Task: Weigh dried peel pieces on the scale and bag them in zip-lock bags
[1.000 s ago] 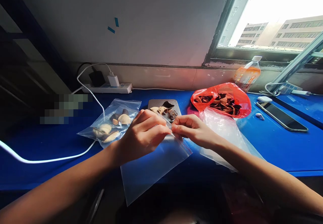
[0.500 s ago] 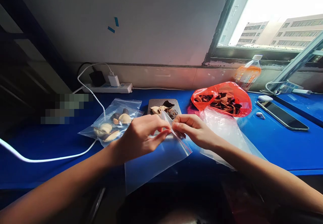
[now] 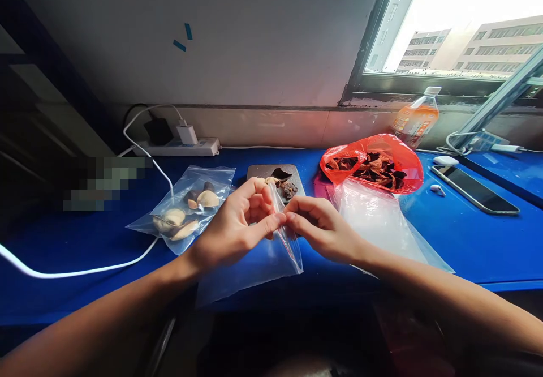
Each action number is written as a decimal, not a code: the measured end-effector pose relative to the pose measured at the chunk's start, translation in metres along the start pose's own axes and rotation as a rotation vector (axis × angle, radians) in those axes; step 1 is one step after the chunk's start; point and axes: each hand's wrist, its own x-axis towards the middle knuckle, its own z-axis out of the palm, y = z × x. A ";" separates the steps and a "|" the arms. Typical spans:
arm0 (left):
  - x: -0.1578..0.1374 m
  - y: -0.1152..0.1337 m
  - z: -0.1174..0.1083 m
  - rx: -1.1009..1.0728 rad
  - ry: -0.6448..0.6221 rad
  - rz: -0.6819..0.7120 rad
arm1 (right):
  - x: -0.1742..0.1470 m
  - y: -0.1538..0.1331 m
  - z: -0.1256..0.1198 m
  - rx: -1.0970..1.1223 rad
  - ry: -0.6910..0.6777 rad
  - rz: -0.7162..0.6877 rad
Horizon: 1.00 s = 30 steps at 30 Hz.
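Thumb-tips almost touching, the left hand [image 3: 237,224] and the right hand [image 3: 328,227] are pinching a clear zip bag [image 3: 250,275] at its red-lined opening. Left fingers are curling loosely above the outstretched thumb, leaving a small gap within the hand, while that thumb is pressing flat toward the plastic. Right thumb and forefinger are closing narrowly on the same strip, the remaining fingers folding in behind. Both forearms are slanting inward from the lower corners of the view, forming a wide V, with the hands sitting level at its point.

The held bag is hanging near the middle of the worktop's [image 3: 462,241] front edge, its body spreading down and leftward, its opening strip sloping toward the lower right. Just behind the hands, a grey platform [image 3: 257,171] is carrying dark and pale dried pieces [image 3: 285,179], partly hidden by the fingers.

Toward the worktop's left side, a filled clear bag [image 3: 221,178] is lying with brown and pale pieces showing inside. Right of the platform, a red bag [image 3: 409,162] is gaping around dark dried pieces, and flat clear bags [image 3: 371,218] are stretching from it toward the front edge. Near the back right corner, a phone [image 3: 477,190] is lying aslant.
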 end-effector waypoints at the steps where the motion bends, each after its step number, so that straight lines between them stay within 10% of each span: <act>1: 0.000 0.000 -0.001 -0.009 -0.022 0.000 | 0.001 0.001 -0.001 0.004 0.000 -0.002; 30: -0.007 -0.002 -0.004 0.141 -0.062 -0.006 | 0.006 0.001 -0.010 0.242 -0.138 0.123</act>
